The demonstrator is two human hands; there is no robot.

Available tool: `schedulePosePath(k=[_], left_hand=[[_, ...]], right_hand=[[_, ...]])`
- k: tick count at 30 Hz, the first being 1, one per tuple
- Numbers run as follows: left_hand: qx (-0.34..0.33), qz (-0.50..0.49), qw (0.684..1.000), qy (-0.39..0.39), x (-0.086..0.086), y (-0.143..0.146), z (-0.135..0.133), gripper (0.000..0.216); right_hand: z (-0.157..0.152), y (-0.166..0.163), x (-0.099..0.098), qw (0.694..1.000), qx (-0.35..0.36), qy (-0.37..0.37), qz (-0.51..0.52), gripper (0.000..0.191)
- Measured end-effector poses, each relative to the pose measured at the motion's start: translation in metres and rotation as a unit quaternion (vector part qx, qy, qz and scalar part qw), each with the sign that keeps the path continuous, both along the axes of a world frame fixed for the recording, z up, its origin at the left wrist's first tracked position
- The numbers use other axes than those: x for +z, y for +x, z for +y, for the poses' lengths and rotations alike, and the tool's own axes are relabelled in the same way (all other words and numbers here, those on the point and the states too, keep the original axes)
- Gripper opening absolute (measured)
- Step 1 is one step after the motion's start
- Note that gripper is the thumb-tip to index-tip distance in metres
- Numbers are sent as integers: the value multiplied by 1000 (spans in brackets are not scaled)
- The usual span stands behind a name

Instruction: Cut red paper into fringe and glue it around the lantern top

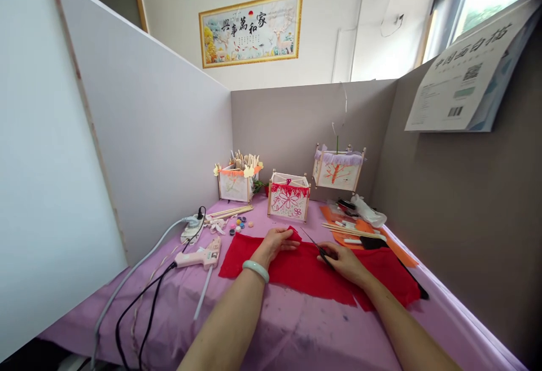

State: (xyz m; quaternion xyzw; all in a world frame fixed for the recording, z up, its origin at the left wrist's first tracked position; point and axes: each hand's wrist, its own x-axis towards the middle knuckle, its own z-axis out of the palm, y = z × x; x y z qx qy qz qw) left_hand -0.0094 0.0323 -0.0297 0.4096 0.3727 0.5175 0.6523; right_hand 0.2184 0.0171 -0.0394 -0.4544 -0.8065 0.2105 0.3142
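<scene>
A long piece of red cloth (305, 272) lies across the purple-covered table beneath both hands. My left hand (277, 243), with a pale green bangle on its wrist, is closed on the cloth's upper edge and lifts a small flap of it. In my right hand (339, 259) is a pair of dark-handled scissors (312, 240), their blades pointing up and left toward that flap. A gap separates the blade tips from my left fingers. Just beyond the cloth stands a white box-shaped lantern (289, 197) with red fringe and a red flower drawing.
A pink glue gun (203, 255) with cords lies left, near a power strip (192, 228). Behind are a stick-filled box (236, 183) and a purple-trimmed lantern (339, 169). Small colored pots (239, 224), wooden sticks and orange sheets (402, 249) surround the cloth. Partition walls enclose the table.
</scene>
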Motion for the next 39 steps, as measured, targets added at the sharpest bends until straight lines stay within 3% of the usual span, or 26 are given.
schedulePosePath(k=[18, 22, 26, 34, 39], left_hand=[[9, -4, 1000, 13, 2, -2, 0, 15], [68, -17, 997, 12, 8, -3, -1, 9], [74, -17, 997, 6, 10, -3, -2, 10], [40, -8, 999, 19, 6, -3, -2, 13], [32, -5, 999, 18, 6, -3, -2, 14]], right_hand=[[5, 1, -2, 1000, 6, 12, 20, 43], [12, -1, -2, 988, -112, 77, 79, 43], [17, 0, -5, 982, -169, 81, 9, 35], [7, 0, -3, 995, -78, 63, 32, 39], [0, -3, 3, 990, -66, 93, 82, 44]])
